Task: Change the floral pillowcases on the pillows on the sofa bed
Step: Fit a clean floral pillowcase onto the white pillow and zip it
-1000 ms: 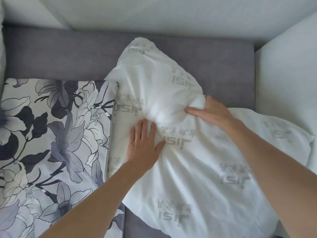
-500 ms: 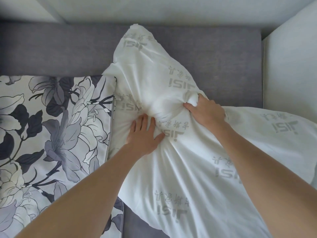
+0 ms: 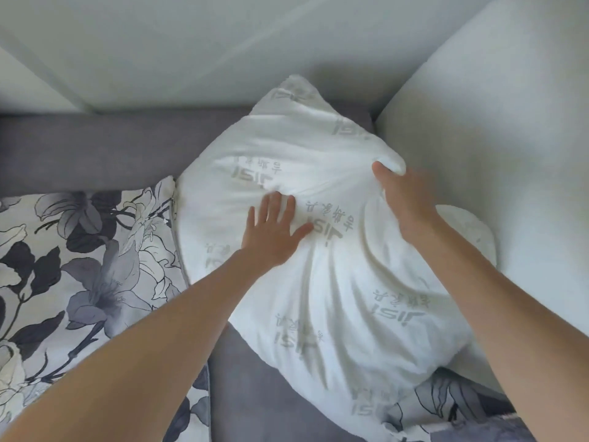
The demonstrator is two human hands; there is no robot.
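At the frame's centre, on the grey sofa bed, the bare white pillow was pressed by the flat, spread left hand; its upper edge was gripped by the right hand. It was judged soft, light, best held at corners.

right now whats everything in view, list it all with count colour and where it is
bare pillow: 1, white with grey printed logos, centre on the sofa bed
floral pillow: 1, white with grey-purple flowers, left
floral fabric: 1, grey-purple, bottom right under the bare pillow
sofa bed: 1, grey, beneath everything
white cushion: 1, right
wall: white, top
left hand: flat on the bare pillow
right hand: grips the pillow's right edge
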